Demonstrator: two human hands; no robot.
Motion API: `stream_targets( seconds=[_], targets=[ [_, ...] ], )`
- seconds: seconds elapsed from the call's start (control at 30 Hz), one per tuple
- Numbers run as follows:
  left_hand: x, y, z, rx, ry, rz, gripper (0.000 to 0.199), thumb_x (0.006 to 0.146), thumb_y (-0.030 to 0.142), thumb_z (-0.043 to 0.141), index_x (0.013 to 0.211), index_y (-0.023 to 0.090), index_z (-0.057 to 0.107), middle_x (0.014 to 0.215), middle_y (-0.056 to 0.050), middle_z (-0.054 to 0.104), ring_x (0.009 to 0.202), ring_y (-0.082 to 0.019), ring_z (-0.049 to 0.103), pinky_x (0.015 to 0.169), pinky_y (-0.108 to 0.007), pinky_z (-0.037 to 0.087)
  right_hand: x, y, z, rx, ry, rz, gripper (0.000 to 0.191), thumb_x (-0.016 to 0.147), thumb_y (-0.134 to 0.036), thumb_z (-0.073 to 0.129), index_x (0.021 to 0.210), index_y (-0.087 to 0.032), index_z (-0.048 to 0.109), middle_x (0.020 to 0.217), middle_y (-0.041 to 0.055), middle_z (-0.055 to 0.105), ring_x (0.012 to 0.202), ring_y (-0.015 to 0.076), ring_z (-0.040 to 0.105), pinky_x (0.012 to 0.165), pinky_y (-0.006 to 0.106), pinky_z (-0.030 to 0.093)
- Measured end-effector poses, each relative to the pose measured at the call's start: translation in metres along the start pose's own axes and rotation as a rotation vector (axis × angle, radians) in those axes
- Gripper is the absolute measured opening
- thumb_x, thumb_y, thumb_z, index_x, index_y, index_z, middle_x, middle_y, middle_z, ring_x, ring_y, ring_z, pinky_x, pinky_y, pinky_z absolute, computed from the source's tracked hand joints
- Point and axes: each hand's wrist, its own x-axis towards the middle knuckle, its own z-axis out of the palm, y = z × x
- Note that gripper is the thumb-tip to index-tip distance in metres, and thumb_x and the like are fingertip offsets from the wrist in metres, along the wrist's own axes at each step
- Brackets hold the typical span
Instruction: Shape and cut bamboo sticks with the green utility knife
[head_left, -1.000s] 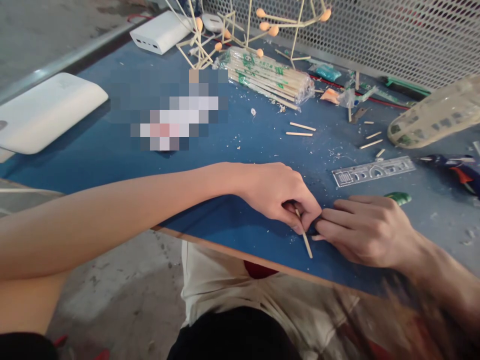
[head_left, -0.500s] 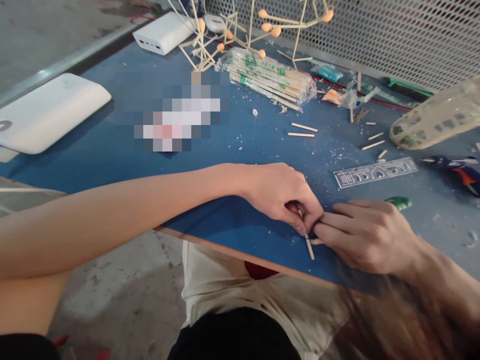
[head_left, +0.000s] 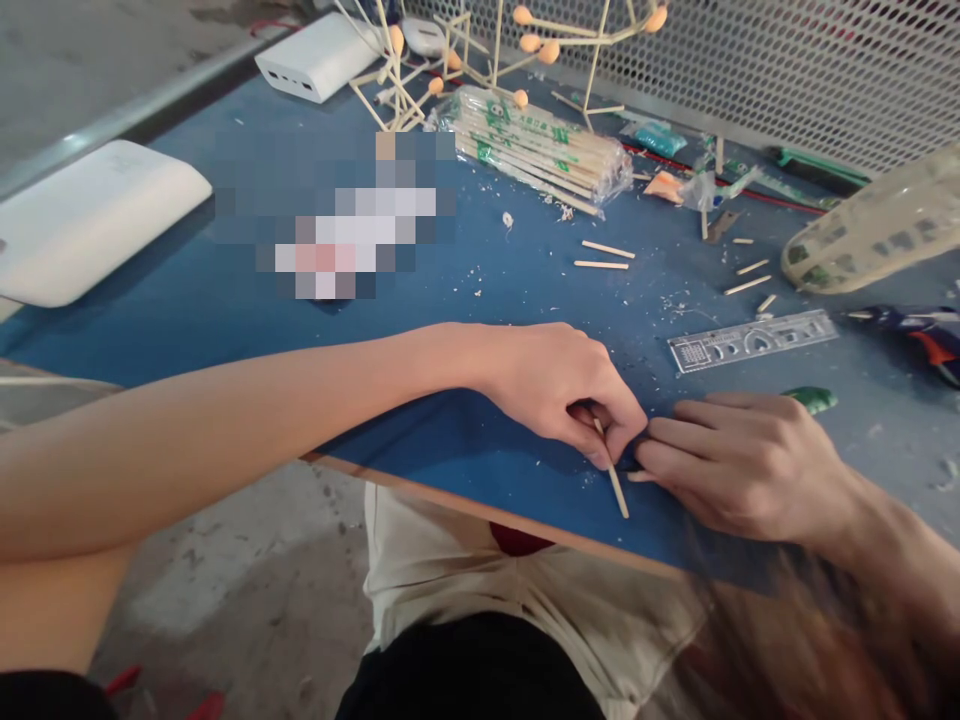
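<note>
My left hand (head_left: 574, 395) pinches a thin wooden stick (head_left: 618, 488) between thumb and fingers at the front edge of the blue table (head_left: 420, 440). The stick slants down toward me. Close on its right is my right hand (head_left: 739, 465), with fingers curled and pressed together. A small dark tip and a short pale piece show at its fingertips; what it grips is mostly hidden. Behind that hand lies a green object (head_left: 811, 400). A clear ruler (head_left: 754, 342) rests beyond it. Two cut sticks (head_left: 601, 265) lie farther back.
A wrapped stick bundle (head_left: 536, 150) and a stick structure with orange joints (head_left: 549, 50) stand at the back. White power banks (head_left: 97, 220) are left. A glue gun (head_left: 919, 330) and a plastic bottle (head_left: 877, 230) are right. A mesh panel (head_left: 787, 80) borders the back.
My right hand has shifted slightly right and away from my left hand, opening a small gap between them. My left hand still holds the stick.
</note>
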Motion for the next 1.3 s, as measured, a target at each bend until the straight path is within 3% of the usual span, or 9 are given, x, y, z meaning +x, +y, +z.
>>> stream_targets(
  seconds=[0.5,1.3],
  targets=[
    [0.0003,0.0013,0.0006,-0.005,0.021,0.008,0.007,0.091,0.029,0.068,0.089,0.032,0.074,0.087,0.007,0.076,0.078,-0.01,0.066,0.064,-0.025,0.038,0.0009,-0.0037,-0.0002,-0.011,-0.01,-0.006,0.011,0.101,-0.023,0.054,0.092,-0.021,0.061,0.077,-0.0023,0.067,0.063,0.014,0.049,0.061,0.034,0.028],
    [0.0,0.0012,-0.0002,0.025,-0.003,0.004,0.009,0.093,0.032,0.067,0.096,0.034,0.075,0.086,0.007,0.075,0.076,-0.011,0.064,0.065,-0.025,0.038,0.0004,-0.0017,-0.0028,-0.036,-0.02,0.021,0.015,0.101,-0.027,0.056,0.087,-0.023,0.059,0.073,-0.0024,0.063,0.063,0.0146,0.048,0.06,0.033,0.03]
  ],
)
